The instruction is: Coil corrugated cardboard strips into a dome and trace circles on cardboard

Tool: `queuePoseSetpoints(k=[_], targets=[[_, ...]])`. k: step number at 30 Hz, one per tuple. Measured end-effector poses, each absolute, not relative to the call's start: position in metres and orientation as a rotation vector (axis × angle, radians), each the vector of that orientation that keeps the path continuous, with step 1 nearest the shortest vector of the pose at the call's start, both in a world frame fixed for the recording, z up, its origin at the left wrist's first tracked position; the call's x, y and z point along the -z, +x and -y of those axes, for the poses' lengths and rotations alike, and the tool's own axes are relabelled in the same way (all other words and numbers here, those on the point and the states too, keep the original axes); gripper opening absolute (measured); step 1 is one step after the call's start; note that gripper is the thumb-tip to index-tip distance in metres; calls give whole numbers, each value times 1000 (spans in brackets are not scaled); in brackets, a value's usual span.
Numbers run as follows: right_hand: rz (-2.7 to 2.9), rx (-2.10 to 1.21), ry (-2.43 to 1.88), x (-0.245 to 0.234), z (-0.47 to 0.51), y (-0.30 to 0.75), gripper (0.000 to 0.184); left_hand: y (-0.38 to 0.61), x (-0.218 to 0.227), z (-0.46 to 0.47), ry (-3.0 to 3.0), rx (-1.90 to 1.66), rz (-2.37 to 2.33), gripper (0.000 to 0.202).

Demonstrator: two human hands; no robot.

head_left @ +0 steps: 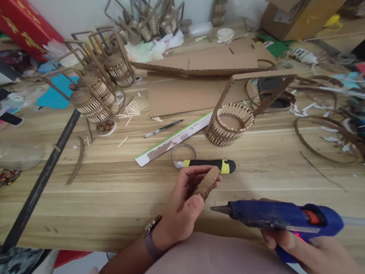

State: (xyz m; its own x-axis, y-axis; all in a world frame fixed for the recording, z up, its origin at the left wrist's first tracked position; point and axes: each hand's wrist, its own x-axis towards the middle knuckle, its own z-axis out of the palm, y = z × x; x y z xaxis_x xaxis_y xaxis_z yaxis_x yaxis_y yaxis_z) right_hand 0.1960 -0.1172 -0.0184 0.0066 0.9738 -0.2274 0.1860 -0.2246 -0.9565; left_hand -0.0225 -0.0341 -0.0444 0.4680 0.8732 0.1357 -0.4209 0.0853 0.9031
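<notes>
Broadly, the wooden table (104, 203) spans the view, with an open box (299, 16) at its far right and flat cardboard (178, 95) across the middle, further back. A ruler (162, 150) lies aslant nearer by, its upper end reaching the base of a tall-handled basket (217, 135). In front, the right hand (313, 245) has its fingers wrapped around the grip of a blue glue gun (266, 213); whether they press the trigger I cannot tell. Its nozzle points towards the left hand (183, 205), apart from it. Just beyond that hand lies a black-and-yellow knife (207, 166). The left fingers pinch a small brown strip (209, 181) against the thumb, above the table. Behind the knife sits a thin ring (183, 144), then a pen (165, 128), and finally scattered sticks (129, 108).
</notes>
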Motion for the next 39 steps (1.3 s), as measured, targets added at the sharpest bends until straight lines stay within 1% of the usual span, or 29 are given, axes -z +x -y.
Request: queuePoseSetpoints(k=[6,10,12,15,17,19,24,27,30,32,34,39], targets=[[1131,-1400,-1412,36,121,209,53,-24,45,29,1108,-950,-596,47],[893,-1398,-1295,42,108,218,49,-35,34,26,1306,-924,-684,42],[759,-1467,-1225,43,99,221,45,-42,27,26,1510,-845,-738,46],[522,-1639,-1197,46,84,223,41,-47,20,27,1919,-576,-778,64],[441,-1759,-1184,48,72,221,44,-45,22,26,2134,-416,-738,65],[451,-1824,-1177,51,58,216,41,-40,31,21,2286,-332,-668,62],[539,-1807,-1132,62,30,206,36,-23,65,-2,2606,-260,-531,52],[578,-1758,-1112,70,23,207,37,-15,76,-13,2723,-240,-501,50],[585,-1732,-1100,75,24,213,40,-8,80,-15,2762,-255,-525,54],[576,-1728,-1108,76,27,219,37,-6,82,-13,2789,-259,-558,56],[573,-1711,-1102,77,29,224,36,-5,82,-9,2819,-247,-589,54],[549,-1690,-1059,83,26,231,40,-5,76,-1,2853,-195,-657,48]])
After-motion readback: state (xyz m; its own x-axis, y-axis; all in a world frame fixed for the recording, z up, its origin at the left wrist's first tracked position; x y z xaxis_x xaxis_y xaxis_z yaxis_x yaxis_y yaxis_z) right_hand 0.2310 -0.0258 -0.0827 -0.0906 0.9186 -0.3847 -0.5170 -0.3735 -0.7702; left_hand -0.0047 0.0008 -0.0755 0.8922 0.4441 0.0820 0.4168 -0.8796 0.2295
